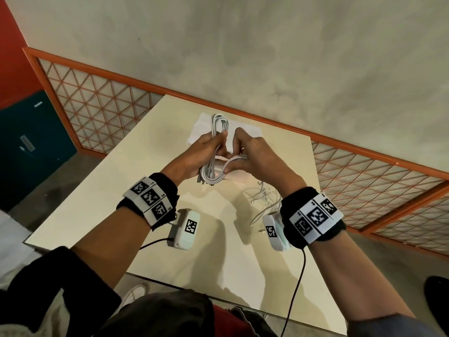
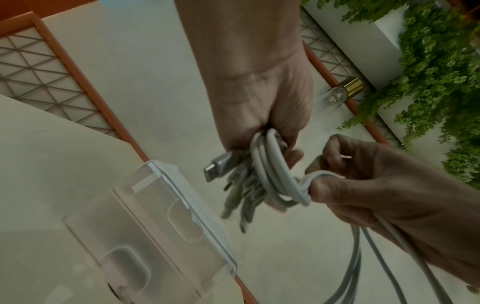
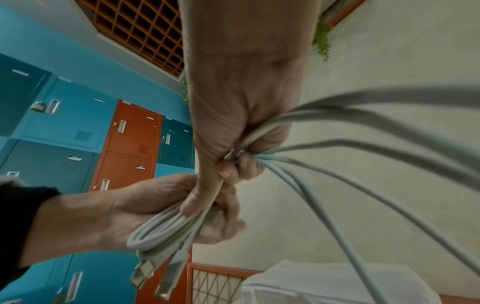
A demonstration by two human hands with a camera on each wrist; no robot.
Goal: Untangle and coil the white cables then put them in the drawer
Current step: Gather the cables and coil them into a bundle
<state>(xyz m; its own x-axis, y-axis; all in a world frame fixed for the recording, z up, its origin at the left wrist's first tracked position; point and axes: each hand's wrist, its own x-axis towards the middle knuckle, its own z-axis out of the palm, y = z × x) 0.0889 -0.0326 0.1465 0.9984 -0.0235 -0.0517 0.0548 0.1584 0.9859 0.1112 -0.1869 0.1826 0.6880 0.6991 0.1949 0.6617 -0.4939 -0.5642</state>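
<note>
Above the table, both hands work on one bundle of white cables (image 1: 211, 175). My left hand (image 1: 213, 147) grips the coiled bundle (image 2: 270, 164) in its fist, with loops sticking up past the fingers and several USB plugs (image 2: 215, 170) hanging below. My right hand (image 1: 237, 152) grips a few strands of the same cable (image 3: 285, 160) and holds a turn of it against the coil. A translucent white drawer box (image 1: 250, 127) stands on the table behind the hands. A loose tangle of thinner white cables (image 1: 262, 200) lies on the table under my right wrist.
The beige table (image 1: 121, 190) stands against an orange-framed lattice railing (image 1: 102, 113). Teal and orange lockers (image 3: 78, 127) are to the left. Green plants (image 2: 428, 82) and a lamp bulb (image 2: 337, 94) lie beyond the railing on the right.
</note>
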